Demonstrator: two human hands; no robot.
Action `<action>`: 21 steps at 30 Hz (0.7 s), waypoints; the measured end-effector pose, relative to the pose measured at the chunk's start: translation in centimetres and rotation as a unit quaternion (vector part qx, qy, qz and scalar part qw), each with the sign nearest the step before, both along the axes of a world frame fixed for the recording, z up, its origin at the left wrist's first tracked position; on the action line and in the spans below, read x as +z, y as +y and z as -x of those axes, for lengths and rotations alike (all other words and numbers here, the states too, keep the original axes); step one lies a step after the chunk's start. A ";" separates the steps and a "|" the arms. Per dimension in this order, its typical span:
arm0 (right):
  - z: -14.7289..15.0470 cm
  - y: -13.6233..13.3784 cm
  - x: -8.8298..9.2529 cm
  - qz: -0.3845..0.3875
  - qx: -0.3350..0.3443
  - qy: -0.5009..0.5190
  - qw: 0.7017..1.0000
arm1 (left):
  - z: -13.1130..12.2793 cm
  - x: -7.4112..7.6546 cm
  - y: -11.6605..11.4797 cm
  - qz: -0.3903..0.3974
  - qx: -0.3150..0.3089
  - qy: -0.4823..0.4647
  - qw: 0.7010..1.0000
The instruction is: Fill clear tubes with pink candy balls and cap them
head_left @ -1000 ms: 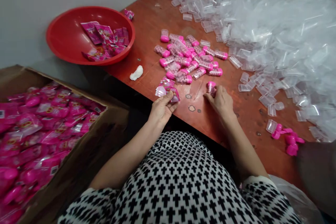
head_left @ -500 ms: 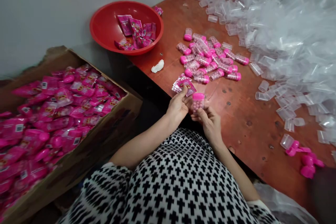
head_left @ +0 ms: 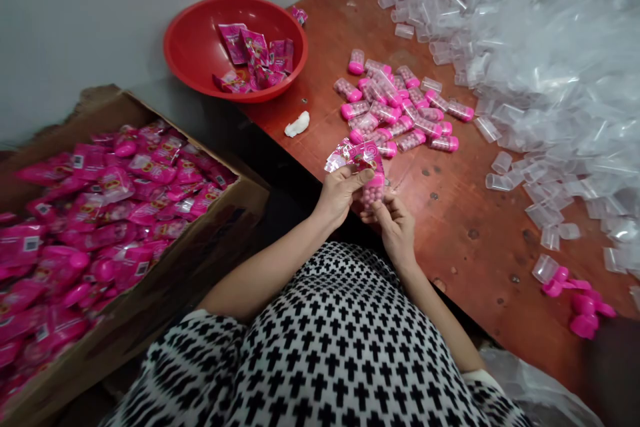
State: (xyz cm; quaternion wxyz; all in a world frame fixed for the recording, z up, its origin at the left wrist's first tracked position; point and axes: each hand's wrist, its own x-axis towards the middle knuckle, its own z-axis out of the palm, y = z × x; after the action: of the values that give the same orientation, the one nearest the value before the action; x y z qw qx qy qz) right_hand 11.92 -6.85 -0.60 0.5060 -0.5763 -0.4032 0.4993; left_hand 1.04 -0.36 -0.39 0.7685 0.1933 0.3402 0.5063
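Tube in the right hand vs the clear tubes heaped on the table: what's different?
Contents: the held tube has pink balls inside; the clear tubes look empty.
Ends: the held tube has a pink cap; the clear tubes show none that I can make out.
Pose: the held tube is in the right hand; the clear tubes lie heaped at mixed angles.
Shared: see-through walls.

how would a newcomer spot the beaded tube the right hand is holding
Find the reddish-brown, flat-topped table, then the person's right hand by its near edge. That hand holds a pink-capped, clear plastic tube of pink beads. Similar tubes lie heaped on the table; this one alone is held.
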 end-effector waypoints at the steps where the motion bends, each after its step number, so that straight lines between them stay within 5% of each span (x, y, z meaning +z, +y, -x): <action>1: 0.0 0.0 0.0 -0.014 -0.005 -0.011 1.000 | 0.0 -0.1 0.0 0.000 -0.007 0.007 1.000; 10: -0.6 0.5 -0.8 0.000 -0.008 0.097 0.995 | -0.1 -0.7 0.1 -0.021 -0.020 0.122 0.992; 21: -1.1 0.6 -1.2 0.024 0.014 0.052 0.998 | -0.2 -1.2 -0.9 -0.073 0.008 0.223 0.972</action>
State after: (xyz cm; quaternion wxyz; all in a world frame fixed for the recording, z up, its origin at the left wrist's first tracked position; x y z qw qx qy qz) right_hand 13.06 -6.21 -1.77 0.5051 -0.5556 -0.3722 0.5456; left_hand 1.22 -1.26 -1.62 0.6534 0.3539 0.4664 0.4799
